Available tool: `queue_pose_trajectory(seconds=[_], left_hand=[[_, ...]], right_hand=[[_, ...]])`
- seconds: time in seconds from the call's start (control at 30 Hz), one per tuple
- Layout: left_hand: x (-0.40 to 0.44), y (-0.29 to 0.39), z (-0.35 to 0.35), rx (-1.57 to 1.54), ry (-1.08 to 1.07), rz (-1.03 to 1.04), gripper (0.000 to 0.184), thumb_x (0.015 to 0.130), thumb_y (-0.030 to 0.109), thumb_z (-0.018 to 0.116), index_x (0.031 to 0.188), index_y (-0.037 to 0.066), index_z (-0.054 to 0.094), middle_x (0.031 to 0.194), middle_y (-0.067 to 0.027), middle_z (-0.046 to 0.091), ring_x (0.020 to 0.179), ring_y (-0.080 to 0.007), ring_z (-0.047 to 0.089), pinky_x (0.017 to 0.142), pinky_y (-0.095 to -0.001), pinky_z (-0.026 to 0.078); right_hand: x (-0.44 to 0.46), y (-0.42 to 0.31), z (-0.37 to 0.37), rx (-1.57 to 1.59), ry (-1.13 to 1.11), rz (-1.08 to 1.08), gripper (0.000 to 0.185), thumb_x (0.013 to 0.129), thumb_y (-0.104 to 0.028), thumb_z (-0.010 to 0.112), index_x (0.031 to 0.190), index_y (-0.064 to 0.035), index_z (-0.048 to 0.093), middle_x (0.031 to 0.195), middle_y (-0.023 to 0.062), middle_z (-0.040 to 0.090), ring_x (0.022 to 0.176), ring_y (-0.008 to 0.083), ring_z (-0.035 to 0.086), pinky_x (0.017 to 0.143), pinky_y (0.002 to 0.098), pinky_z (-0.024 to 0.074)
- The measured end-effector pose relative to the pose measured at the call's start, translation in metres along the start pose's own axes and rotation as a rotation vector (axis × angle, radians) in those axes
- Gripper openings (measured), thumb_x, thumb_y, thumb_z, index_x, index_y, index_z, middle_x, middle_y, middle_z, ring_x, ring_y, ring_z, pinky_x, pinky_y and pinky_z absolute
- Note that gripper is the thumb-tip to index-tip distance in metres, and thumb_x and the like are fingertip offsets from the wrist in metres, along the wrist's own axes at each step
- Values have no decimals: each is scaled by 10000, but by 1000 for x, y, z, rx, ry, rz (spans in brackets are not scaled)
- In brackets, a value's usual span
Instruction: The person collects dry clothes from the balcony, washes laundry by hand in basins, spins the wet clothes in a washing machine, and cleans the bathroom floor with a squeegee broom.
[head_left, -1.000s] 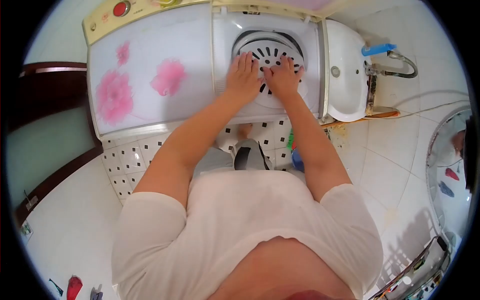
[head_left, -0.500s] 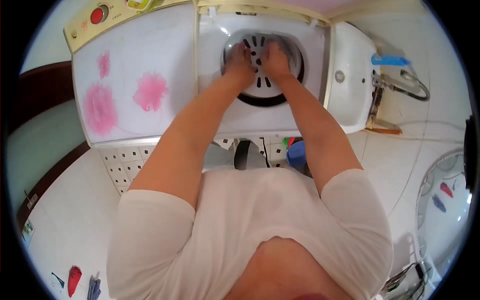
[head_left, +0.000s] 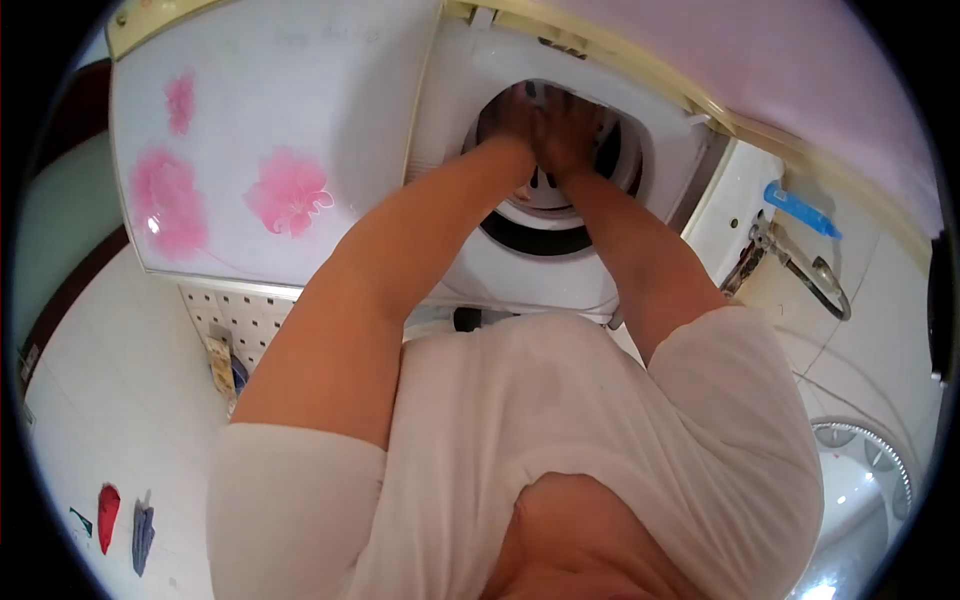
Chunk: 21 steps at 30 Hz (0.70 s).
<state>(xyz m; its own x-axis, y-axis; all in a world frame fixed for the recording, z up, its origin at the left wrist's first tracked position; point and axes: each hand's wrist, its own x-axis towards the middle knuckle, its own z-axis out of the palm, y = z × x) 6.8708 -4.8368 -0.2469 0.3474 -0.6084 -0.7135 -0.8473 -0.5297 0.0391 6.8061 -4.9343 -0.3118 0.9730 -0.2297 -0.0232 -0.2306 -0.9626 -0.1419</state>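
Both my hands reach down into the round spin tub (head_left: 632, 165) of a white twin-tub washing machine (head_left: 455, 60). Inside it lies a pale slotted disc (head_left: 541, 181), largely covered by the hands. My left hand (head_left: 514, 118) presses on the disc's left side, fingers stretched forward, dim in the shadow. Close beside it, my right hand (head_left: 567, 135) lies over the right part with its fingers extended. Neither hand visibly grips anything, though the fingertips are partly hidden in the dark tub.
A closed lid with pink flowers (head_left: 290, 192) covers the machine's left side. The raised spin lid (head_left: 800, 70) stands at the back right. Right of the machine are a white basin (head_left: 735, 205), a blue tube (head_left: 802, 209) and a tap hose (head_left: 815, 285).
The view has shifted and come closer to the machine. My hands have moved deeper into the tub and closer together, covering more of the slotted disc.
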Motion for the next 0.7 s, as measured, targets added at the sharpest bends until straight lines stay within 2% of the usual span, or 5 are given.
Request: queue_pose_trajectory(seconds=[0.17,0.27,0.57,0.63,0.7], left_hand=[[97,31,104,-330,656,-351,1163,516,427,824,1394,46,163,1477,-158,38,1358,-344,35,1095,-420,77],[27,22,32,-337,143,-195,1172,527,375,832,1404,56,123,1480,-161,14,1358,-355,22,1085,-461,73],[27,19,62,115,105,-214,892,769,271,647,1400,-19,87,1458,-215,51,1337,-403,58,1077,-518,59],[-10,13,58,-333,524,-166,515,810,146,547,1262,-63,416,1359,-231,319,1268,-422,270,962,-444,387],[-53,3,11,157,5,93,398,787,108,562,1149,-52,519,1224,-213,477,1164,-365,436,845,-371,479]], right_hand=[[3,5,20,22,93,1,447,834,-369,472,1211,-129,493,1199,198,448,1181,373,340,965,558,203],[-1,10,24,41,112,-17,476,842,-382,463,1248,-135,464,1261,198,404,1212,375,306,992,568,168],[-29,-20,-80,-229,-443,-129,639,814,-349,544,1349,-83,316,1335,252,316,1241,389,290,1047,473,179],[-53,-16,-98,-257,-429,-146,692,790,-279,581,1369,-66,268,1341,270,302,1249,427,267,1045,468,185],[-72,-2,-71,-348,-338,-161,679,797,-257,564,1372,-58,262,1347,274,295,1251,445,258,1045,465,187]])
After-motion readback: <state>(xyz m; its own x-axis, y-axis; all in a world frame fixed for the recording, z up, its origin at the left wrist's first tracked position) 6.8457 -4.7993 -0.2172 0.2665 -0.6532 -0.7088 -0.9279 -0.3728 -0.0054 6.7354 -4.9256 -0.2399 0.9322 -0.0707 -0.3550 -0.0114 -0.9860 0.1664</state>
